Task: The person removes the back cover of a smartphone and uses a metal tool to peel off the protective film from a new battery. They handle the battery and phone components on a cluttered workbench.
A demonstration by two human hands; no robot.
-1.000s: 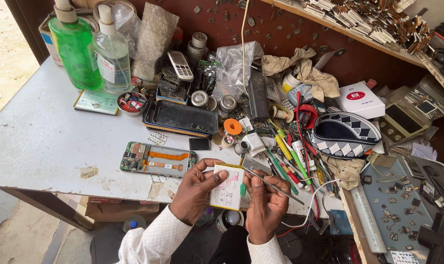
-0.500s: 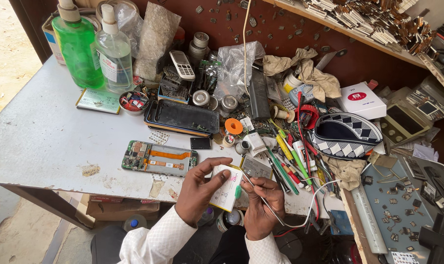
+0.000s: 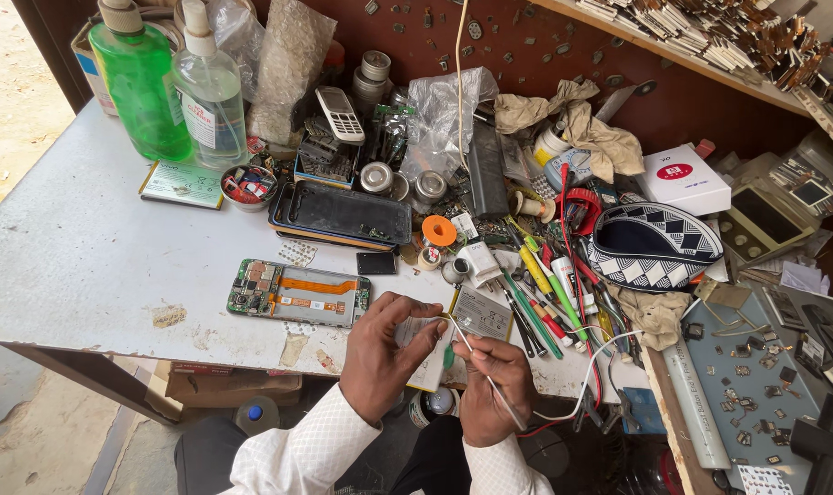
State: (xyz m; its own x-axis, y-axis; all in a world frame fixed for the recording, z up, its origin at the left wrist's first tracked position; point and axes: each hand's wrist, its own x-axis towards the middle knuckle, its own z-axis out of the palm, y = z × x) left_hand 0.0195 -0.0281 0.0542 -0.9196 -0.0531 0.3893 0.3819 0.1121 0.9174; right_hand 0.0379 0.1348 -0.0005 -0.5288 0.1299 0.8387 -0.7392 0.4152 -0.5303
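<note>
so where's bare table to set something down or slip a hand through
The widest bare patch of the table lies left of the opened phone, below the green bottle. A narrower strip runs between that phone and the black back cover. Right of the left hand and right hand, tools and pens crowd everything.

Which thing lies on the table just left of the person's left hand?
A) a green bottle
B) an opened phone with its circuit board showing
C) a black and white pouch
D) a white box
B: the opened phone, its circuit board bare, lies flat on the table just left of the left hand.
</note>
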